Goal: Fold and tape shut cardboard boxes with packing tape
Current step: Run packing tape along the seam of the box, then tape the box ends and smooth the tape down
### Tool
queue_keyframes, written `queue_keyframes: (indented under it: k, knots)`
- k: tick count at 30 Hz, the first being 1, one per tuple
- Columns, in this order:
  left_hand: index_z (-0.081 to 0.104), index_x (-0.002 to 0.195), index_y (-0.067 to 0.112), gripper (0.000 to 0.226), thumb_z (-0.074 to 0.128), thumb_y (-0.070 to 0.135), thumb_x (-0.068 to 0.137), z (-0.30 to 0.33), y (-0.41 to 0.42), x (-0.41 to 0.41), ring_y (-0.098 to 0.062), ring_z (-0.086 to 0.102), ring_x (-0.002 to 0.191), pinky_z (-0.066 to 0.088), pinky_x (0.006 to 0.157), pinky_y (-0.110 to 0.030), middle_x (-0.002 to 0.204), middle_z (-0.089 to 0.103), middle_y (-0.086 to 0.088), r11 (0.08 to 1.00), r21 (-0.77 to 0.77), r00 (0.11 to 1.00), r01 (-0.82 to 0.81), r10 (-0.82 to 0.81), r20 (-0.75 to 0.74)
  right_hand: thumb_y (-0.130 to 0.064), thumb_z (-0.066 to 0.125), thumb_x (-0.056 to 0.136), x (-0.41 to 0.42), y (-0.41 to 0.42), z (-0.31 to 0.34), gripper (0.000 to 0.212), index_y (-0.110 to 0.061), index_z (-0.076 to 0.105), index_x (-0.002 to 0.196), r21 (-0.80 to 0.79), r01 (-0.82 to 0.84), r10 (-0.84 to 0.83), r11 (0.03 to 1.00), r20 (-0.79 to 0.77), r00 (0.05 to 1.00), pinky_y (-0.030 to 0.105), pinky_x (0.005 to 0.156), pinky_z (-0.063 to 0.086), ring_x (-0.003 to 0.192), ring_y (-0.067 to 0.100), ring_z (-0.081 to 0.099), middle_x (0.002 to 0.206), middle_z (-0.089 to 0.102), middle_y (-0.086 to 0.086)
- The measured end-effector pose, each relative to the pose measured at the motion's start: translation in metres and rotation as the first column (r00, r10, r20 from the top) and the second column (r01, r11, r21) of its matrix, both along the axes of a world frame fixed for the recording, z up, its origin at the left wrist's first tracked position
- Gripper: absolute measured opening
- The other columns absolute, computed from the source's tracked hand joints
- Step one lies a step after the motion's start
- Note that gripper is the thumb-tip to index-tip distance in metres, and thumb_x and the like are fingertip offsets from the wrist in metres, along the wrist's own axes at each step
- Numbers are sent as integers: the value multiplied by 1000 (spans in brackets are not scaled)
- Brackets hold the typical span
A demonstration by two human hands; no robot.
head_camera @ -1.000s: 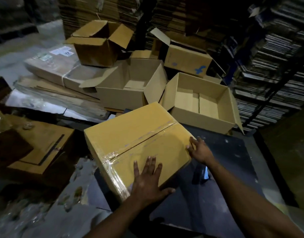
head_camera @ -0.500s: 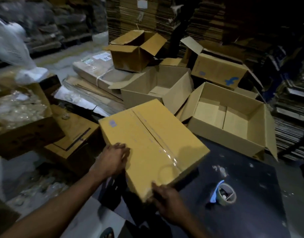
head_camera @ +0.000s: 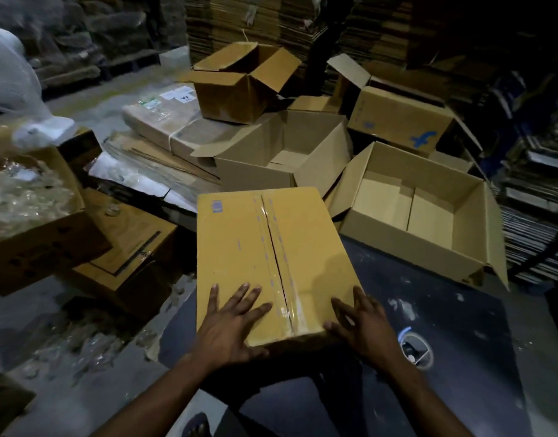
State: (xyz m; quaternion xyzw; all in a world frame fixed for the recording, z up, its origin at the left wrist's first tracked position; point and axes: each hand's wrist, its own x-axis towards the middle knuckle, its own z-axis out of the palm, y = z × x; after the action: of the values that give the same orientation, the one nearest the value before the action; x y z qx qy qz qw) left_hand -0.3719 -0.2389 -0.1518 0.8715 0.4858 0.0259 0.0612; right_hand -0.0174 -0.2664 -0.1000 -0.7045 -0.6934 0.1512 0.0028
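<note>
A closed cardboard box (head_camera: pixel 258 247) lies on the dark work surface (head_camera: pixel 454 316) right in front of me, its long side pointing away. Clear tape runs along its centre seam. My left hand (head_camera: pixel 230 323) rests flat on the box top near its front edge, fingers spread and straight. My right hand (head_camera: pixel 363 326) lies with spread fingers against the box's front right corner and side. A roll of packing tape (head_camera: pixel 416 348) with a blue loose end sits on the surface just right of my right hand.
Several open empty boxes stand behind: a shallow one (head_camera: pixel 429 234) at the right, another (head_camera: pixel 271 162) in the middle. A box of crumpled plastic (head_camera: pixel 28 203) is at the left, and flat cardboard stacks (head_camera: pixel 249 20) line the back.
The box has been turned so its taped seam now points straight away from me. Both hands left its edges and now lie spread at its near end.
</note>
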Motion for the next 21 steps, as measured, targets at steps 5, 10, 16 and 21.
queue_keyframes:
  k: [5,10,16,21]
  knots:
    - [17,171,52,100,28,102,86,-4,24,-24,-24,-5,170,-2,127,-76,183,-2,7,981,-23,980,191,-192,-55,-63,75,88,-14,-61,-17,60,-49,61,145,179,38,-32,983,-36,999,54,107,50,142,48,45,169,36,13]
    - [24,170,53,92,36,97,90,-7,18,-1,-28,5,170,1,128,-75,183,8,4,971,3,970,241,-241,37,-51,68,98,-1,-85,-31,47,-56,59,143,231,187,-138,955,-215,967,53,114,47,147,38,47,169,40,2]
    - [45,164,38,94,51,90,87,-3,-1,78,-32,16,169,8,129,-75,181,24,-8,988,7,969,157,-155,194,-57,81,85,69,-54,3,62,-41,66,143,96,231,-198,968,-273,942,39,108,54,142,12,54,158,55,-9]
    - [28,173,30,107,19,99,91,14,-12,162,-27,-2,170,-3,132,-67,184,6,-9,995,-39,989,92,-87,116,-17,77,89,157,-39,-16,48,-40,74,130,86,236,-206,968,-263,942,40,98,59,125,14,68,142,68,-13]
